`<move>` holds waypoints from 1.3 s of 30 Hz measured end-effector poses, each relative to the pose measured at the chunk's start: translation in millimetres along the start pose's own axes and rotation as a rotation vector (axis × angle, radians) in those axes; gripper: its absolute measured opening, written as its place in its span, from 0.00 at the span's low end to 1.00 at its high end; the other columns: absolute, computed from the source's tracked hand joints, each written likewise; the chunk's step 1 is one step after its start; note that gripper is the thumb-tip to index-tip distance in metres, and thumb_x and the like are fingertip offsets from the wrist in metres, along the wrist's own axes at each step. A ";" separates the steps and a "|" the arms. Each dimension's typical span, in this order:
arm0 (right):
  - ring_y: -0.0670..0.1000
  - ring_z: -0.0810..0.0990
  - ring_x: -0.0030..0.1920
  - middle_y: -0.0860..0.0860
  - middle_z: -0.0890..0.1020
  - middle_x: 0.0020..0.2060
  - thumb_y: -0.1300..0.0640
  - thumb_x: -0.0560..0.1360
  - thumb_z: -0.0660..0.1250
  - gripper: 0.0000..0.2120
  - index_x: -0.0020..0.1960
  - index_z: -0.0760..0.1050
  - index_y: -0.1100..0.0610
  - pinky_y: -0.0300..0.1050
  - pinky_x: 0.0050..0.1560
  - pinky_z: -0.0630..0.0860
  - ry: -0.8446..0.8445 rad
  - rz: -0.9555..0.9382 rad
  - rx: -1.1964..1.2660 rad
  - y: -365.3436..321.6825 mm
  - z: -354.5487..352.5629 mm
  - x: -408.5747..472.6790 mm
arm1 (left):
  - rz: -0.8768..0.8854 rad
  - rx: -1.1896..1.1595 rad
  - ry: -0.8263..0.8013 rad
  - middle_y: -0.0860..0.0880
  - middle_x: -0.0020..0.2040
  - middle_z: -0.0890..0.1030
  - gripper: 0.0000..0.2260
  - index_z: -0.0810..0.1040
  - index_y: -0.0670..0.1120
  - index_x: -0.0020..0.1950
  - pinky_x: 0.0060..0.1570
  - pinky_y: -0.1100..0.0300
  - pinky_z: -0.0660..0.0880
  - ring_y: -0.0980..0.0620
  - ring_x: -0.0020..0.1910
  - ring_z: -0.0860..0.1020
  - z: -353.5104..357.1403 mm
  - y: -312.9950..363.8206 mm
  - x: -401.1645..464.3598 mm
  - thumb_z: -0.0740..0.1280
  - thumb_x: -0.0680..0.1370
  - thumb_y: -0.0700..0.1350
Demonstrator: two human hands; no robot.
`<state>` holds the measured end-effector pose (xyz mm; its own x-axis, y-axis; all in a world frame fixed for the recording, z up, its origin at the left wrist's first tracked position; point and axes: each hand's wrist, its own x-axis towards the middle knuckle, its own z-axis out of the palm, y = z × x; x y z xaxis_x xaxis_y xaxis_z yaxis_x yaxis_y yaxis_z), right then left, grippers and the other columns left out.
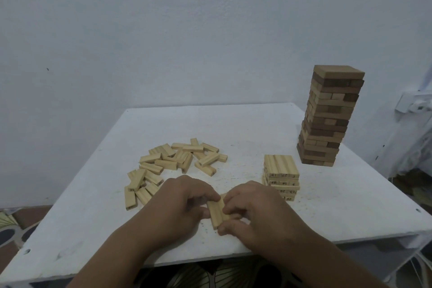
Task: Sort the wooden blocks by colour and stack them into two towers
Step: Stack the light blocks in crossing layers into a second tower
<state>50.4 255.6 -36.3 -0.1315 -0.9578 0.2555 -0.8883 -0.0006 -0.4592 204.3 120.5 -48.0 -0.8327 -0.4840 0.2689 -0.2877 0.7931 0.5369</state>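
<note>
— What are the hands doing?

— Both hold the same small bundle of light wooden blocks (217, 211) near the front edge of the table (93, 217). The left hand (180, 201) curls its fingers and thumb round the bundle's left side; the right hand (254, 210) pinches it from the right, fingertips on top and thumb at the near end. The blocks lie side by side, long edges touching, and seem to rest on the tabletop.

— How many blocks are in the bundle?

— Two or three; the fingers hide too much to be sure.

— And the rest of the blocks?

— Just beyond the right hand stands a short stack of light blocks (281, 176), a few layers high, with numbers printed on the block ends. Behind the left hand, a loose pile of light blocks (173, 166) lies scattered flat on the table. At the far right corner rises a tall tower (332, 117), mostly of dark blocks with some light ones showing in its layers.

— What surrounds the table?

— A pale wall (187, 30) behind it, and patterned floor (14, 224) at the lower left.
</note>
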 end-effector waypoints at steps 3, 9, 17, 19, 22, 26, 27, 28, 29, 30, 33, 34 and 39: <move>0.41 0.73 0.51 0.40 0.80 0.46 0.39 0.68 0.74 0.16 0.48 0.82 0.50 0.37 0.50 0.71 0.038 0.025 0.027 -3.6 4.4 -1.9 | 0.004 -0.044 0.014 0.65 0.46 0.82 0.14 0.86 0.55 0.50 0.47 0.77 0.70 0.68 0.52 0.76 -0.2 0.0 0.5 0.76 0.71 0.37; 0.39 0.73 0.48 0.39 0.77 0.44 0.40 0.66 0.74 0.15 0.46 0.79 0.48 0.34 0.47 0.71 0.062 0.052 0.054 -5.1 5.2 -3.9 | -0.029 -0.050 0.016 0.64 0.48 0.83 0.13 0.86 0.58 0.47 0.50 0.72 0.72 0.65 0.52 0.78 1.2 -5.2 2.2 0.78 0.70 0.40; 0.42 0.74 0.50 0.40 0.75 0.46 0.56 0.66 0.74 0.11 0.38 0.73 0.46 0.37 0.45 0.74 0.080 0.002 0.218 -6.7 14.6 -2.9 | 0.037 -0.067 -0.144 0.65 0.60 0.78 0.08 0.78 0.56 0.46 0.62 0.60 0.69 0.61 0.64 0.72 -7.1 -5.3 -0.2 0.73 0.70 0.46; 0.43 0.76 0.51 0.40 0.74 0.48 0.60 0.64 0.74 0.11 0.38 0.73 0.48 0.39 0.45 0.76 0.098 -0.019 0.261 -6.4 12.6 -2.5 | 0.023 -0.104 -0.166 0.65 0.60 0.78 0.10 0.78 0.56 0.48 0.62 0.59 0.70 0.62 0.64 0.73 -9.4 -3.9 -0.7 0.73 0.70 0.45; 0.40 0.75 0.57 0.37 0.73 0.52 0.62 0.63 0.74 0.12 0.38 0.75 0.49 0.31 0.48 0.74 0.143 -0.035 0.290 -5.0 0.6 -1.8 | -0.005 -0.196 -0.101 0.65 0.59 0.80 0.12 0.77 0.56 0.51 0.59 0.57 0.70 0.63 0.62 0.75 -14.3 2.5 1.7 0.76 0.71 0.46; 0.39 0.73 0.64 0.37 0.72 0.62 0.60 0.64 0.77 0.14 0.40 0.76 0.45 0.26 0.57 0.68 0.313 -0.056 0.274 0.2 -30.1 0.1 | -0.007 -0.419 0.064 0.58 0.58 0.83 0.20 0.71 0.49 0.55 0.57 0.52 0.71 0.56 0.62 0.78 -21.5 19.6 13.0 0.77 0.70 0.38; 0.41 0.73 0.64 0.38 0.73 0.62 0.60 0.64 0.77 0.14 0.42 0.77 0.45 0.28 0.58 0.69 0.359 -0.067 0.271 2.8 -37.6 0.3 | -0.005 -0.458 0.093 0.56 0.57 0.84 0.22 0.69 0.49 0.56 0.56 0.52 0.71 0.54 0.62 0.78 -21.5 24.6 17.6 0.78 0.70 0.38; 0.42 0.74 0.65 0.38 0.73 0.63 0.61 0.64 0.77 0.15 0.43 0.77 0.45 0.32 0.60 0.70 0.388 -0.071 0.281 5.6 -44.5 0.3 | -0.005 -0.484 0.120 0.56 0.57 0.84 0.24 0.68 0.50 0.56 0.56 0.53 0.70 0.53 0.61 0.78 -20.4 29.5 22.7 0.78 0.69 0.40; 0.44 0.75 0.65 0.37 0.73 0.63 0.61 0.65 0.77 0.16 0.44 0.77 0.44 0.36 0.60 0.73 0.401 -0.066 0.302 8.9 -51.0 -0.2 | -0.008 -0.497 0.142 0.56 0.57 0.84 0.25 0.67 0.52 0.58 0.56 0.54 0.70 0.52 0.60 0.78 -18.0 34.6 28.5 0.78 0.69 0.42; 0.45 0.75 0.64 0.37 0.73 0.63 0.62 0.65 0.77 0.16 0.45 0.78 0.44 0.39 0.61 0.75 0.407 -0.055 0.319 13.4 -57.2 -1.3 | -0.007 -0.501 0.163 0.57 0.56 0.84 0.27 0.66 0.54 0.59 0.57 0.54 0.70 0.51 0.60 0.78 -14.2 40.0 34.9 0.78 0.68 0.43; 0.44 0.76 0.64 0.35 0.72 0.64 0.61 0.67 0.78 0.17 0.47 0.78 0.44 0.37 0.61 0.76 0.434 0.001 0.318 31.9 -71.0 -4.3 | -0.001 -0.501 0.215 0.60 0.56 0.84 0.31 0.64 0.57 0.62 0.59 0.54 0.71 0.54 0.62 0.77 0.6 56.3 51.6 0.79 0.69 0.44; 0.44 0.76 0.64 0.34 0.72 0.65 0.60 0.68 0.78 0.17 0.48 0.78 0.44 0.36 0.62 0.76 0.434 0.029 0.325 38.4 -74.1 -5.3 | -0.003 -0.503 0.224 0.61 0.56 0.84 0.31 0.64 0.59 0.63 0.60 0.55 0.71 0.57 0.62 0.76 6.6 61.6 56.1 0.79 0.70 0.45; 0.43 0.75 0.66 0.35 0.72 0.67 0.55 0.68 0.79 0.16 0.50 0.77 0.41 0.30 0.56 0.75 0.388 0.146 0.395 62.7 -78.3 -10.2 | -0.062 -0.525 0.208 0.65 0.56 0.83 0.32 0.63 0.61 0.66 0.64 0.58 0.70 0.66 0.61 0.75 34.6 73.4 70.2 0.78 0.70 0.49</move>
<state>-38.4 287.8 -1.1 -0.4589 -0.7803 0.4250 -0.6270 -0.0545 -0.7771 108.3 157.6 -17.4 -0.6960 -0.6285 0.3472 -0.0150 0.4962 0.8681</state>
